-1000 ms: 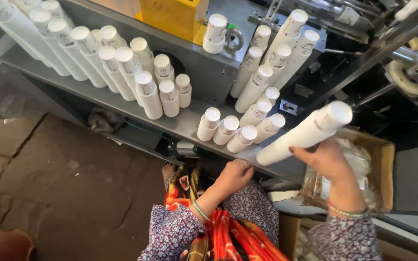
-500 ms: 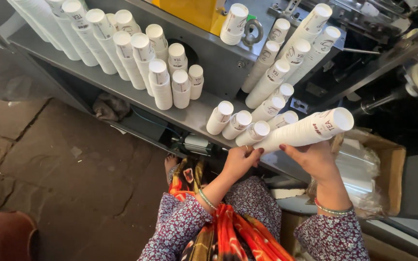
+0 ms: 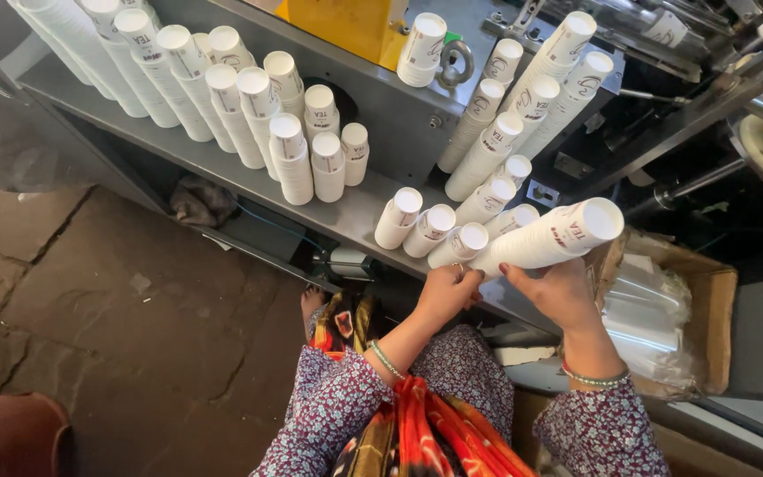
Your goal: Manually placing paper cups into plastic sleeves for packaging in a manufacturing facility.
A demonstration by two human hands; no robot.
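Observation:
Both of my hands hold one long stack of white paper cups (image 3: 551,237) that lies almost level above the front edge of a grey metal shelf (image 3: 222,159). My right hand (image 3: 560,291) grips the stack from below near its middle. My left hand (image 3: 449,290) closes around its near end, next to three short cup stacks (image 3: 432,231) that stand on the shelf. Several taller stacks of the same cups (image 3: 249,97) stand in rows at the shelf's left, and more (image 3: 514,106) lean against the machine behind.
A yellow machine part (image 3: 342,26) and a grey metal panel rise behind the shelf. A cardboard box with clear plastic bags (image 3: 664,309) stands at my right. Stone floor (image 3: 117,327) lies at the left, with a brown object (image 3: 6,437) at the bottom corner.
My left hand has risen from my lap to the near end of the cup stack. My right hand has tilted the stack lower, closer to level.

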